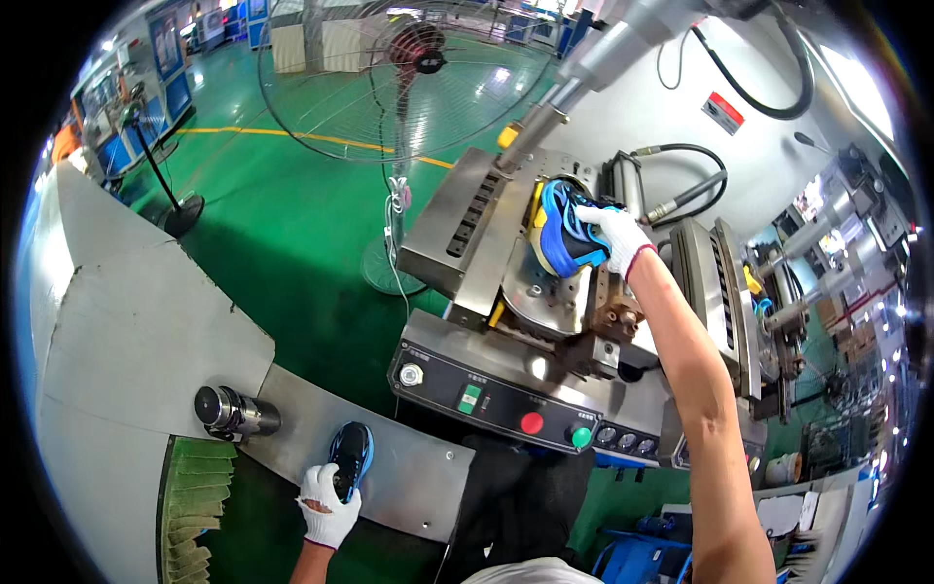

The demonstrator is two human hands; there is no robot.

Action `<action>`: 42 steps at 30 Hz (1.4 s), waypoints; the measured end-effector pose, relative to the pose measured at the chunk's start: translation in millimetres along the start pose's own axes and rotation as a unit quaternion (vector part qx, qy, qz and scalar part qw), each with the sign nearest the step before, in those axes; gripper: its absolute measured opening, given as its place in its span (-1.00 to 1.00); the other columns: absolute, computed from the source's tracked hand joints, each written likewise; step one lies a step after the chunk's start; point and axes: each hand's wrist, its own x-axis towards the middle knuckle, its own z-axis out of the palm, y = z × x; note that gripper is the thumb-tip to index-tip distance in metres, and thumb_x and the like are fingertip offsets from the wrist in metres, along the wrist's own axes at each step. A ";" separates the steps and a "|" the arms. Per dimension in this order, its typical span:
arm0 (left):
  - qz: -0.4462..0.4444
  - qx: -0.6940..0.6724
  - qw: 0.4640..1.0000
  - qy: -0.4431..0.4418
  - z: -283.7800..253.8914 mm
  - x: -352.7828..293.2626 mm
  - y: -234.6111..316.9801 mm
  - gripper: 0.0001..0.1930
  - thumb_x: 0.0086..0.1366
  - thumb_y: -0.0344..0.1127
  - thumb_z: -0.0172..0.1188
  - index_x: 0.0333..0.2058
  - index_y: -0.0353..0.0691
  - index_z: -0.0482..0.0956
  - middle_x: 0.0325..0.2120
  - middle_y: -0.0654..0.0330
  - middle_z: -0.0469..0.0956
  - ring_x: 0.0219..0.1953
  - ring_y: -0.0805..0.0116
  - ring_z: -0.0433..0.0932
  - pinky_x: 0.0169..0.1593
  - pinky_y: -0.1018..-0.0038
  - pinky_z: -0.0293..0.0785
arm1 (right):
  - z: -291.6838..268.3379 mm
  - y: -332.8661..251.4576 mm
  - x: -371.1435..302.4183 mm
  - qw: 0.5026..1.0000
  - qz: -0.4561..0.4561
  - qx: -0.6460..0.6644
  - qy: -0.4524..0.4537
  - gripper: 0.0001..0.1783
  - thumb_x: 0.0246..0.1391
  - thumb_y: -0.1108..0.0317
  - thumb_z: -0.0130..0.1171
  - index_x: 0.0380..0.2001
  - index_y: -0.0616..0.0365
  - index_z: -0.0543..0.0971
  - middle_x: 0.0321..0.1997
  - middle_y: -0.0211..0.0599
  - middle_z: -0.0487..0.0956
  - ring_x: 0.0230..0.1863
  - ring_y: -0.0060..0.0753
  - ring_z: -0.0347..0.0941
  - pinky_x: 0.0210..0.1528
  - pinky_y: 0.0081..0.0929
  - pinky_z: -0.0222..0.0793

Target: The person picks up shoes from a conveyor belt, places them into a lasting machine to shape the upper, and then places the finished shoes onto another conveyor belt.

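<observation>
My right hand (623, 238), in a white knit glove, is closed on a blue and black sports shoe (559, 234) with yellow along its edge. That shoe is tilted over the metal bed of a press machine (545, 297); whether it touches the bed I cannot tell. Lower left, my left hand (331, 511), gloved the same way with a tear in the glove, grips the near end of a dark shoe (352, 451) with a light blue sole edge. This second shoe is on a grey metal shelf (409, 479), and the hand covers part of it.
A control panel (501, 397) with red and green buttons fronts the machine. A steel flask (238, 413) lies on the shelf beside the dark shoe. Behind stands a large wire-caged fan (413, 49) with a hanging cable. A thick metal cylinder (632, 49) slants over the bed.
</observation>
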 end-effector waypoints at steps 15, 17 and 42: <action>0.063 -0.128 0.989 -0.029 7.5 27.5 -19.2 -0.28 0.01 -0.51 0.48 0.16 -0.33 0.35 0.18 -0.20 0.35 0.21 -0.25 0.44 0.29 0.02 0.43 | 47.6 83.9 109.5 0.845 -0.090 -0.505 0.155 -0.49 -0.14 -0.01 0.36 -0.23 0.19 0.78 -0.05 0.17 0.71 0.06 0.08 0.66 0.12 -0.20 0.57; 0.044 -0.105 0.993 -0.023 -1.6 23.7 -24.7 -0.28 0.02 -0.51 0.48 0.16 -0.34 0.35 0.20 -0.21 0.34 0.24 -0.26 0.43 0.30 0.02 0.43 | 73.4 73.7 112.6 0.862 -0.092 -0.474 0.156 -0.50 -0.14 0.04 0.34 -0.21 0.22 0.77 -0.05 0.18 0.71 0.05 0.08 0.67 0.12 -0.21 0.58; 0.086 -0.070 0.994 0.011 17.2 30.3 -13.9 -0.42 0.05 -0.45 0.41 0.09 -0.27 0.46 0.02 -0.02 0.53 0.08 0.08 0.55 0.24 0.22 0.46 | -7.1 329.8 -267.5 0.721 -0.338 -0.593 0.119 0.09 -0.02 0.12 0.39 0.47 0.45 0.17 0.55 0.50 0.06 0.60 0.54 -0.09 0.61 0.20 -0.18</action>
